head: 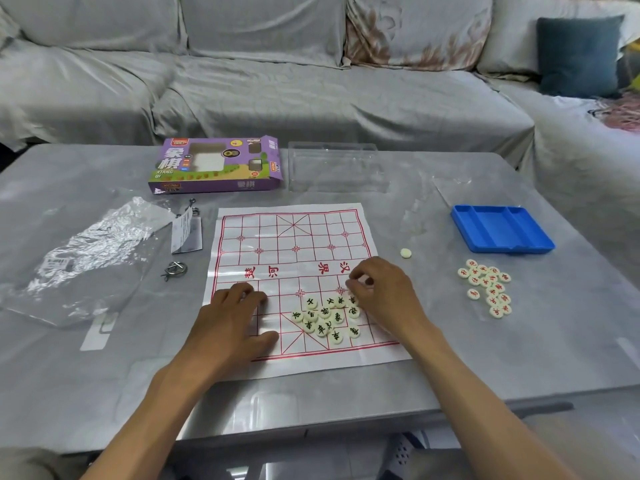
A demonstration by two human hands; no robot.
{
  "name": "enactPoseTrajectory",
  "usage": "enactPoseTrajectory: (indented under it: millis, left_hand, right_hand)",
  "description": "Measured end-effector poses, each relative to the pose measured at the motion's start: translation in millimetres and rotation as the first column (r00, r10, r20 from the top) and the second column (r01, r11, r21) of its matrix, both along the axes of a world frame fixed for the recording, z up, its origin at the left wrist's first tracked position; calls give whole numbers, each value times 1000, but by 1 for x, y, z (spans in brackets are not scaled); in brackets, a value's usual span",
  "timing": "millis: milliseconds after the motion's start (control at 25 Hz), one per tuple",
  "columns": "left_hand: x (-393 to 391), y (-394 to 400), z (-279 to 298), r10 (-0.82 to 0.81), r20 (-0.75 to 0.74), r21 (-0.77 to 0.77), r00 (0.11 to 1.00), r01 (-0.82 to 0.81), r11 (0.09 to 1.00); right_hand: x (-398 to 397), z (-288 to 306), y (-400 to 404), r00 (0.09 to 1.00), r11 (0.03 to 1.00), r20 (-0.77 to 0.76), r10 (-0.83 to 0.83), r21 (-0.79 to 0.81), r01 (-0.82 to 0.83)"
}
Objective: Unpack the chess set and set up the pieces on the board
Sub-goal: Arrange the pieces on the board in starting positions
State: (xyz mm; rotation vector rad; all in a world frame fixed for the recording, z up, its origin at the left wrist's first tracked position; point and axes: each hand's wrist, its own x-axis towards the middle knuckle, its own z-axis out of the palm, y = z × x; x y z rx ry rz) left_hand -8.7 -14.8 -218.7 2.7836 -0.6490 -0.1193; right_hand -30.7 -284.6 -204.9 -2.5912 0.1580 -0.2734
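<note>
- Chess board (294, 244): thin white sheet with red grid, flat on table (104, 375), near centre, probably laid out ready for placement.
- Left hand (232, 317): fingers spread, pressing near-left corner, likely to stop sliding.
- Right hand (377, 289): pinching one piece, partly hidden.
- Black-lettered pieces (325, 317): heaped near right hand, unsorted.
- Red-lettered pieces (486, 287): off-board, right, near blue tray (502, 230).

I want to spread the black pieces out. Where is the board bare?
The board's far half, beyond the river text, is bare. The near half is crowded: black pieces clustered, left hand pressing the near-left part, right hand beside the pile.
</note>
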Motion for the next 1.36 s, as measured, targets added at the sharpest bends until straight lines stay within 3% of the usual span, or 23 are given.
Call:
enactPoseTrajectory:
  millis: [80, 120, 200, 280, 520, 600, 680, 720, 800, 920, 1080, 1160, 1360]
  left_hand:
    - [0, 0, 1, -4, 9, -5, 1000, 5, 1000]
    - [0, 0, 2, -5, 8, -1, 1000, 5, 1000]
    - [0, 0, 2, -1, -1, 0, 1000, 1, 1000]
    - [0, 0, 2, 1, -2, 12, 1000, -1, 1000]
    - [0, 0, 3, 4, -2, 17, 1000, -4, 1000]
    - [-1, -1, 4, 5, -5, 9, 1000, -5, 1000]
    - [-1, -1, 4, 2, -9, 25, 1000, -1, 1000]
    - [0, -1, 4, 1, -9, 32, 1000, 0, 999]
    - [0, -1, 4, 1, -8, 34, 1000, -1, 999]
    - [0, 0, 4, 3, -9, 27, 1000, -2, 1000]
    - [0, -1, 3, 4, -11, 36, 1000, -4, 999]
    - [0, 0, 3, 4, -4, 38, 1000, -4, 999]
    - [2, 0, 1, 2, -6, 39, 1000, -1, 999]
  right_hand:
    - [12, 8, -23, 991, 988, 19, -132, -73, 133]
    - [16, 10, -36, 982, 969, -77, -173, -191, 156]
    - [15, 10, -54, 927, 929, -313, -209, -360, 88]
    - [12, 2, -63, 928, 923, -311, -204, -378, 76]
    - [6, 2, -62, 958, 954, -91, -270, -161, 254]
    - [3, 10, -52, 952, 947, -42, -304, 100, 307]
    - [0, 17, -40, 953, 868, -102, -286, 393, 303]
    - [-2, 20, -32, 955, 839, -157, -252, 457, 297]
    - [-7, 19, -23, 959, 894, -231, -167, 374, 245]
    - [-12, 15, -14, 975, 985, -215, -57, 146, 90]
    - [-12, 12, -11, 975, 988, -213, 61, 149, -29]
    - [-11, 13, -10, 965, 985, -255, 67, 174, -23]
    - [-14, 16, -13, 961, 997, -272, 57, 62, -41]
